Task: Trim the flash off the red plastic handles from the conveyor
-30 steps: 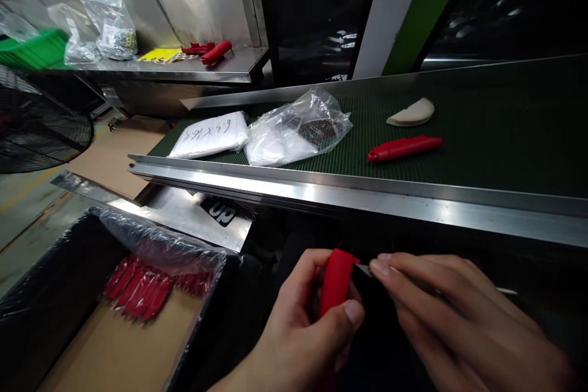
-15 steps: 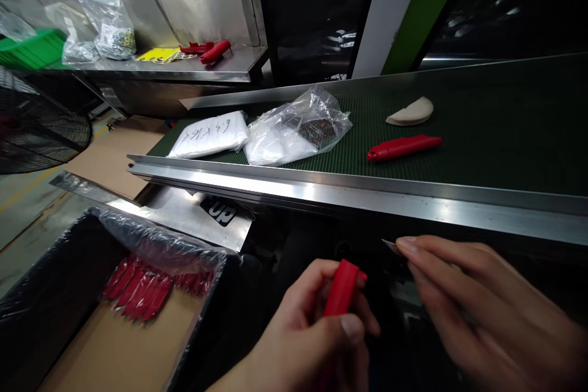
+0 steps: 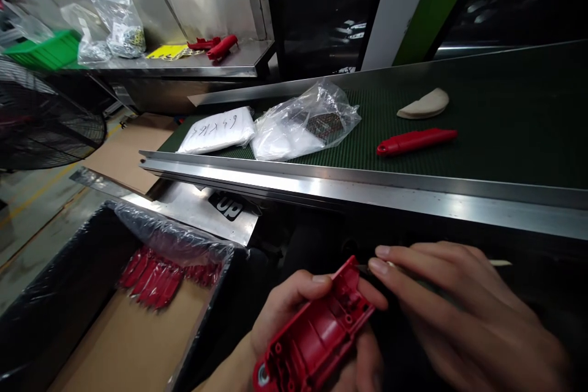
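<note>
My left hand (image 3: 294,300) is closed around a red plastic housing half (image 3: 321,331). Its hollow inner side with ribs and screw posts faces up, and a metal ring sits in its near end. Pinched in my right hand (image 3: 450,300) is a slim small knife (image 3: 500,263); its pale rear end sticks out behind the hand. The thin tip is at the far end corner of the housing, but whether it touches is too small to tell. On the green conveyor belt beyond, another red housing part (image 3: 417,142) lies by a beige curved piece (image 3: 423,104).
A plastic-lined black bin (image 3: 211,294) at left holds several red parts (image 3: 151,278) on cardboard. The conveyor's metal rail (image 3: 321,184) runs in front of me. White packet (image 3: 218,130) and clear bag (image 3: 303,128) lie on the belt. A fan (image 3: 50,113) stands left.
My left hand has turned the red housing so its hollow inside shows. My right hand has moved left, bringing the knife tip to the housing's end. The view has shifted slightly.
</note>
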`<action>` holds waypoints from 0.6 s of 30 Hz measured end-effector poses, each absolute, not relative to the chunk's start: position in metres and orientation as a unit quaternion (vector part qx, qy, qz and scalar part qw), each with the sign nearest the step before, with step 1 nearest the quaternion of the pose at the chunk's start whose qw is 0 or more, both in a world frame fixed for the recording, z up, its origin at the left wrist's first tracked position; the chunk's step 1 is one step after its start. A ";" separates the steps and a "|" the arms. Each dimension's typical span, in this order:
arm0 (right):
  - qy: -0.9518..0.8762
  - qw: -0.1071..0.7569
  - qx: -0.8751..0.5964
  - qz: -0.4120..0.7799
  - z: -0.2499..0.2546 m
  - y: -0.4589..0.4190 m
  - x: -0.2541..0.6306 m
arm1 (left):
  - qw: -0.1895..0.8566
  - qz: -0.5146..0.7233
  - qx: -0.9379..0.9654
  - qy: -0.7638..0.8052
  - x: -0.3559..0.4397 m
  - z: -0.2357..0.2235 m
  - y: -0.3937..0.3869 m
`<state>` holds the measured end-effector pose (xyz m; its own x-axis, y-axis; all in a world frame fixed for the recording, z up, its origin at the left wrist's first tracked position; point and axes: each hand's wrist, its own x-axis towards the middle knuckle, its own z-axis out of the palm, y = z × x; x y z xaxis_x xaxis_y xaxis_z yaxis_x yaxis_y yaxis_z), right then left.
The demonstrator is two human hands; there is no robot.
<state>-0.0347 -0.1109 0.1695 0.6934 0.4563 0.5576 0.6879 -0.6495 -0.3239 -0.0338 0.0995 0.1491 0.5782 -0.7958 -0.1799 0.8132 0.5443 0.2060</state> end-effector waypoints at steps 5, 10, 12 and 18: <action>-0.338 0.245 -0.884 -0.211 0.165 -0.116 -0.037 | 0.870 -0.479 0.102 0.057 -0.035 0.154 0.100; -0.350 0.226 -0.884 -0.213 0.167 -0.120 -0.034 | 0.868 -0.489 0.076 0.034 -0.035 0.156 0.097; -0.359 0.215 -0.883 -0.213 0.168 -0.123 -0.033 | 0.863 -0.495 0.092 0.045 -0.035 0.155 0.097; -0.377 0.204 -0.881 -0.202 0.163 -0.127 -0.032 | 0.862 -0.490 0.118 0.054 -0.035 0.152 0.097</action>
<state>-0.0323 -0.1272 0.1635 0.6337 0.5826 0.5089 0.7469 -0.6322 -0.2063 -0.0351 0.0969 0.1515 0.5140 -0.8321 -0.2083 0.8575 0.4920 0.1504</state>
